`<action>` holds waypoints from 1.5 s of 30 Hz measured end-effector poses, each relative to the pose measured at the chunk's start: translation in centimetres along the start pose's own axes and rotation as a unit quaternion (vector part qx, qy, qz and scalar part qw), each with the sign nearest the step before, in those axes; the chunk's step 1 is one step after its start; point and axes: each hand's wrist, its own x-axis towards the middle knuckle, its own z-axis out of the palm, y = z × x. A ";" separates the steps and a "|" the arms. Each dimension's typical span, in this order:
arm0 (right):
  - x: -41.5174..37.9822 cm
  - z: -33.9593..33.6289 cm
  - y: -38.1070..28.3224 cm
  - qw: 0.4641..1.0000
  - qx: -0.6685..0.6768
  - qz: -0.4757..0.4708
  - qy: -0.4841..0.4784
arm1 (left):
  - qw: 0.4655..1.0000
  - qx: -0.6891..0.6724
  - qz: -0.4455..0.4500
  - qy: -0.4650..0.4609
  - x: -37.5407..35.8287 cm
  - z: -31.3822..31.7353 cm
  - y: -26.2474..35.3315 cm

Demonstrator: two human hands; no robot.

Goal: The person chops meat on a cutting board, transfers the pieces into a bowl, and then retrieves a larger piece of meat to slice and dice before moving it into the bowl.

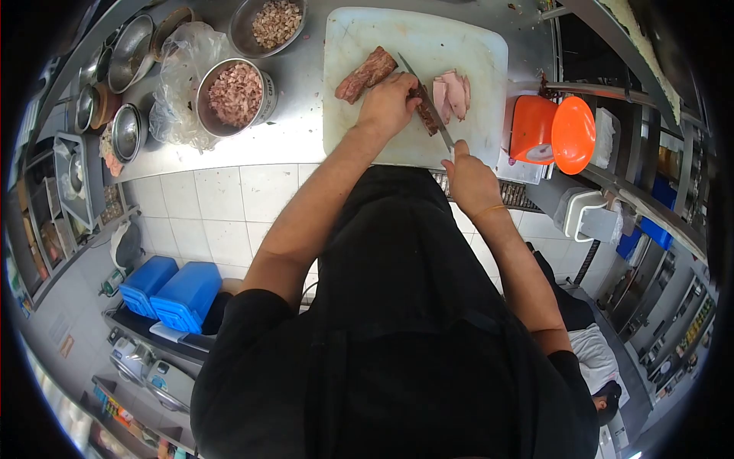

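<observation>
My right hand [469, 180] is closed round the handle of a long knife [437, 111], whose blade points up and left across the white cutting board [344, 141]. Beside the blade, my left hand [390, 103] has its fingers curled on a dark brown strip of meat [426, 118], pressing it against the board. A thicker brown piece of meat [367, 74] lies just left of my left hand. Several pale pink slices [456, 93] rest on the board to the right of the blade.
A metal pot of diced pink meat [235, 93], a bowl of paler cubes [276, 24] and a clear plastic bag [187, 65] stand at left. An orange scale [533, 130] is right of the board. Another person [604, 382] is at lower right.
</observation>
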 end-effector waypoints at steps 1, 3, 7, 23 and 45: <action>0.8 0.3 0.1 1.000 0.012 -0.004 0.003 | 1.000 -0.002 -0.006 -0.006 0.1 0.0 -0.1; 1.7 0.9 0.2 0.999 0.037 -0.009 0.009 | 1.000 -0.001 -0.015 -0.020 0.1 -0.1 0.0; 2.6 1.6 0.9 0.997 0.064 -0.025 0.027 | 0.999 0.016 -0.013 -0.036 0.8 -0.8 0.5; 3.5 4.8 0.8 0.997 0.071 0.004 0.034 | 0.999 0.003 -0.002 -0.039 0.5 -0.8 0.3; -2.8 1.3 1.8 1.000 -0.025 -0.009 0.009 | 0.999 -0.043 -0.004 0.009 -0.5 -0.2 -0.4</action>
